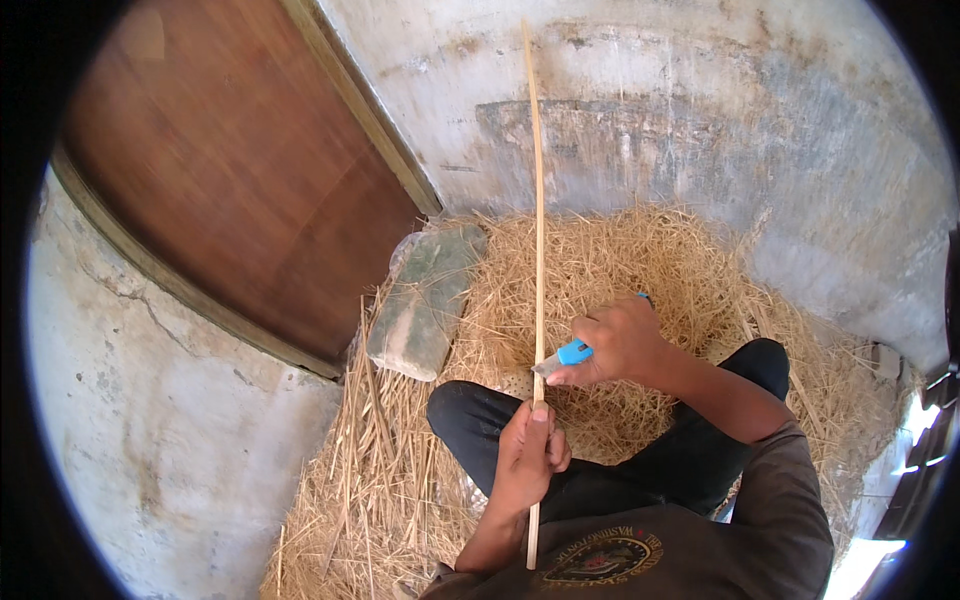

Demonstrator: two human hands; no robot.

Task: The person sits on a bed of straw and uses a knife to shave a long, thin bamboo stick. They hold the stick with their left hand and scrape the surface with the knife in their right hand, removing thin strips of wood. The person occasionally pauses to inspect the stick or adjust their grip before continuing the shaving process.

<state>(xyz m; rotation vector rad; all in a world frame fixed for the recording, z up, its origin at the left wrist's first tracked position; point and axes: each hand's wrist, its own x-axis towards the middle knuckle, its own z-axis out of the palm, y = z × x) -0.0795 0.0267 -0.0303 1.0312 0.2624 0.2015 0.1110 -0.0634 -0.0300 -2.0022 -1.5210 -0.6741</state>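
A long, thin strip of pale wood or bamboo (540, 230) runs from my lap up toward the far wall. My left hand (530, 450) is wrapped round its lower part, with the thumb along the strip. Just above that grip, my right hand (620, 340) is closed round a blue utility knife (575, 351). The knife's short blade (546, 366) points left and meets the strip or lies right against it. Most of the knife's handle is hidden inside my fingers.
Straw-like shavings (640, 260) cover the ground around my crossed legs. Thin sticks (370, 440) lie among them at left. A greenish stone block (428, 300) rests before a brown wooden door (240, 150). A stained plaster wall (690, 120) rises at the far side.
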